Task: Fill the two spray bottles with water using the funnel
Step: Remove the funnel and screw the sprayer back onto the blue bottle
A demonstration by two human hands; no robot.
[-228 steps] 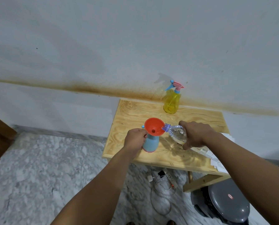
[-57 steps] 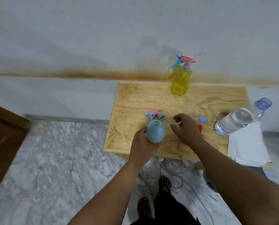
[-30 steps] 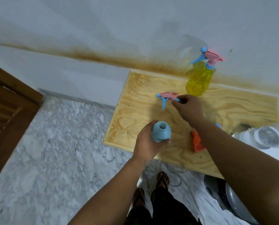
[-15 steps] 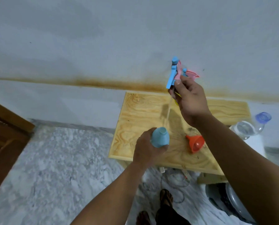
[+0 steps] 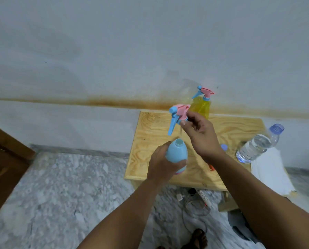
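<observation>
My left hand (image 5: 161,166) grips the light blue spray bottle (image 5: 177,153), lifted over the front edge of the wooden table (image 5: 150,141), its neck uncapped. Just above that neck, my right hand (image 5: 201,139) pinches the pink and blue spray head (image 5: 178,115); its thin dip tube hangs down toward the opening. The yellow spray bottle (image 5: 201,106) stands capped at the table's back edge by the wall. Only a sliver of the orange funnel (image 5: 211,168) shows behind my right forearm.
A clear water bottle (image 5: 254,148) lies tilted on white papers (image 5: 270,173) at the table's right end, and a small blue cap (image 5: 223,146) sits near it. Cables (image 5: 195,205) and a dark pan (image 5: 240,225) lie on the marble floor under the table.
My right hand has brought the spray head down from high over the table to just above the blue bottle's neck. The left hand has tilted the bottle up toward it.
</observation>
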